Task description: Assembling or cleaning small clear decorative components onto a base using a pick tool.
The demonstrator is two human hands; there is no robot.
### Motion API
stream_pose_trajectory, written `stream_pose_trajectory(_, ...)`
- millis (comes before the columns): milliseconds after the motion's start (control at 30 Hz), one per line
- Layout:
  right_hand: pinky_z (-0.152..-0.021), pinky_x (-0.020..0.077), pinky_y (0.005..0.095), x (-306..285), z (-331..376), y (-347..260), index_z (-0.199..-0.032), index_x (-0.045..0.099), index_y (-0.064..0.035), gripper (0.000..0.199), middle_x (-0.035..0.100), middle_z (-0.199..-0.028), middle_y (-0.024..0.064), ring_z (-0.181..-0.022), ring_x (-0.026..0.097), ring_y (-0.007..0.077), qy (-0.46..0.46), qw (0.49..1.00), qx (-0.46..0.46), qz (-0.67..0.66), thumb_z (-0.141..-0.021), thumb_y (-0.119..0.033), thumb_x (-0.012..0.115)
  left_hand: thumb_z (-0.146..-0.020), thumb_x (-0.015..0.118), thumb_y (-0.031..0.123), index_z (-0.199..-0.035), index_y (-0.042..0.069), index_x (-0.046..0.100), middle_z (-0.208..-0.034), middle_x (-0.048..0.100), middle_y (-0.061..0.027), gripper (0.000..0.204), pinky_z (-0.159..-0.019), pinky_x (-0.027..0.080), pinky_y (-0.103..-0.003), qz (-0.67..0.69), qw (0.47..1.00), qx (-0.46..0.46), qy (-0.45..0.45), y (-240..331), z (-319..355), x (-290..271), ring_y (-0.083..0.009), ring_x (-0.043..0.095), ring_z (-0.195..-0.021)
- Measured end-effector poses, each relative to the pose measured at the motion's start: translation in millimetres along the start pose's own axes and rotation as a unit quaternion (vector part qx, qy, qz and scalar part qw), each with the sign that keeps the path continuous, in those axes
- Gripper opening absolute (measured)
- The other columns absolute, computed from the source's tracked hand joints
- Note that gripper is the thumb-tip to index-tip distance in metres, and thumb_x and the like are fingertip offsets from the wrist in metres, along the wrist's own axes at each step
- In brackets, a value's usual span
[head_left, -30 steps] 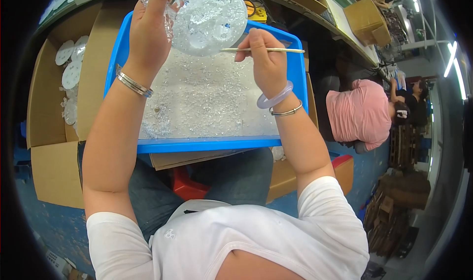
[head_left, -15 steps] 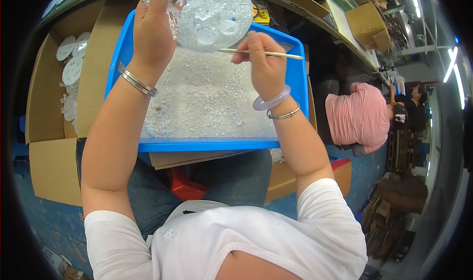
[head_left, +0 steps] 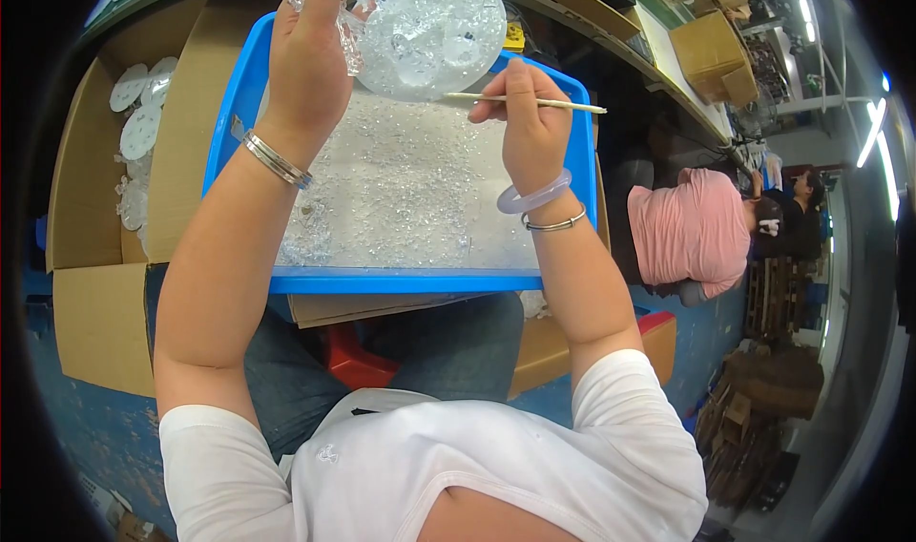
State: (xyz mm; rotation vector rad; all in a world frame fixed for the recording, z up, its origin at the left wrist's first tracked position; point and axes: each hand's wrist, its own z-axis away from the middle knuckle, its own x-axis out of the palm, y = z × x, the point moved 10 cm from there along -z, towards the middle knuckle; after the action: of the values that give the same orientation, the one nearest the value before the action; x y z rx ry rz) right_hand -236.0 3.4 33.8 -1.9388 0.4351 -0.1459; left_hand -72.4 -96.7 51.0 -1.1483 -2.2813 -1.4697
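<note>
At the top of the view my left hand (head_left: 310,60) grips a round clear plastic disc (head_left: 434,41) by clear, jagged pieces at its left side. My right hand (head_left: 528,113) pinches a thin pale stick (head_left: 563,105), whose left tip meets or overlaps the disc's lower rim; contact is hard to judge. Below both hands lies a blue tray (head_left: 410,281) with a pale lining. Many small clear bits (head_left: 391,194) are scattered over it, thickest toward the lower left.
An open cardboard box (head_left: 76,189) on the left holds several clear discs (head_left: 141,130). A red stool (head_left: 358,359) shows between my legs. Off to the right, a person in a pink top (head_left: 689,227) bends near a bench. A yellow object (head_left: 514,36) sits behind the tray.
Both hands have shifted a little to the right, carrying the disc and the stick along. The stick's tip stays by the disc's lower rim.
</note>
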Motion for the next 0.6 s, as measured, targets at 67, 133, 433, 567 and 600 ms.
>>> stream_pose_trajectory(67, -0.047, 0.045, 0.0199, -4.1, -0.5, 0.6, -0.065, 0.052, 0.0, 0.033, 0.052, -0.056, 0.0053, -0.048, 0.053, 0.011, 0.017, 1.0, 0.006, -0.006, -0.087, -0.022, 0.041, -0.087, 0.035, 0.035, -0.082, 0.007, 0.042, -0.086, 0.042, -0.001, 0.03, -0.09, 0.033, -0.036, -0.037, 0.999, 0.007, 0.023, 4.6, 2.1, 2.4, -0.0134, 0.041, -0.098)
stream_pose_trajectory(133, -0.046, 0.0448, 0.0201, -5.3, -0.4, -0.2, -0.064, 0.051, -0.0004, 0.034, 0.052, -0.056, 0.0055, -0.047, 0.053, 0.011, 0.017, 1.0, 0.001, 0.003, -0.087, -0.022, 0.04, -0.087, 0.036, 0.036, -0.082, 0.007, 0.042, -0.085, 0.041, -0.0011, 0.03, -0.089, 0.033, -0.035, -0.024, 1.0, 0.004, 0.01, 1.3, 1.2, -1.3, -0.0135, 0.042, -0.097)
stream_pose_trajectory(433, -0.042, 0.0421, 0.0204, -34.7, -5.8, 1.0, -0.062, 0.049, -0.0016, 0.034, 0.046, -0.049, 0.0028, -0.04, 0.045, 0.0093, 0.104, 0.994, -0.008, -0.044, -0.087, -0.022, 0.039, -0.087, 0.036, 0.037, -0.075, 0.009, 0.037, -0.077, 0.035, 0.0006, 0.03, -0.087, 0.033, -0.033, -0.006, 1.0, -0.009, 0.019, 2.9, 0.4, 1.2, -0.0119, 0.041, -0.089)
stream_pose_trajectory(567, -0.041, 0.0376, 0.0198, -47.7, -9.7, 9.3, -0.07, 0.051, -0.0029, 0.032, 0.046, -0.053, 0.0018, -0.041, 0.039, 0.0074, 0.083, 0.991, 0.011, -0.106, -0.088, -0.026, 0.037, -0.087, 0.034, 0.039, -0.075, 0.011, 0.037, -0.077, 0.034, 0.0016, 0.03, -0.087, 0.032, -0.035, 0.041, 0.997, -0.012, 0.058, 1.5, -3.3, -12.9, -0.012, 0.04, -0.091)
stream_pose_trajectory(600, -0.041, 0.0376, 0.0198, -44.8, -8.9, 10.1, -0.07, 0.051, -0.0029, 0.032, 0.046, -0.053, 0.0018, -0.041, 0.039, 0.0074, 0.084, 0.991, 0.009, -0.106, -0.088, -0.026, 0.037, -0.087, 0.034, 0.039, -0.075, 0.011, 0.037, -0.077, 0.034, 0.0016, 0.03, -0.087, 0.032, -0.035, 0.042, 0.997, -0.011, 0.057, 2.0, -3.4, -13.9, -0.012, 0.04, -0.091)
